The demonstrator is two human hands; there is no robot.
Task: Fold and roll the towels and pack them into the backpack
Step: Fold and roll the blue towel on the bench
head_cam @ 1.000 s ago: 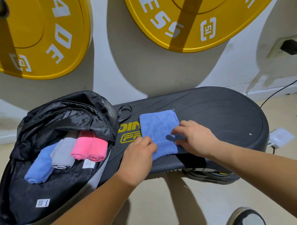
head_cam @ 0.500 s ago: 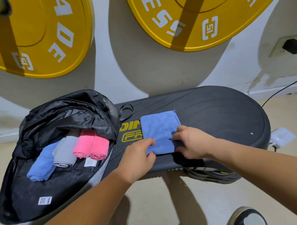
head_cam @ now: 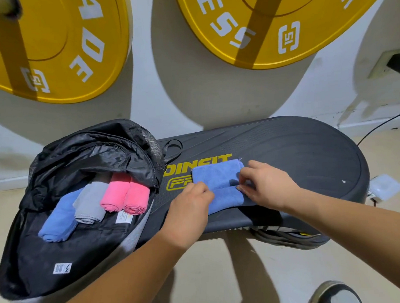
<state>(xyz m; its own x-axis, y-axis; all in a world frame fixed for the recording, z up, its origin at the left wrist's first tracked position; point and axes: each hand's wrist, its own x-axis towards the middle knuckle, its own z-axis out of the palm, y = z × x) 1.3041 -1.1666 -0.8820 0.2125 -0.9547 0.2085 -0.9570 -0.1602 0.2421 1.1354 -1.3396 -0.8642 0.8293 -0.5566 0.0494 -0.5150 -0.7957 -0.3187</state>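
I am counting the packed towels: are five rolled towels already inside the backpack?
No, the backpack holds only four: a blue roll, a grey roll and two pink rolls.

Pinning a towel (head_cam: 221, 187) onto the platform (head_cam: 297, 151) between left hand (head_cam: 189, 209) and right hand (head_cam: 264, 185), just right of the backpack (head_cam: 80, 156) holding four rolled towels (head_cam: 89, 202).

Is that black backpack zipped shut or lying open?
Open: the backpack has its flap thrown back, and a grey rolled towel shows inside.

Black oval platform (head_cam: 297, 151) on the floor (head_cam: 222, 276) — blue towel (head_cam: 218, 175) and open backpack (head_cam: 80, 156) lie on it.
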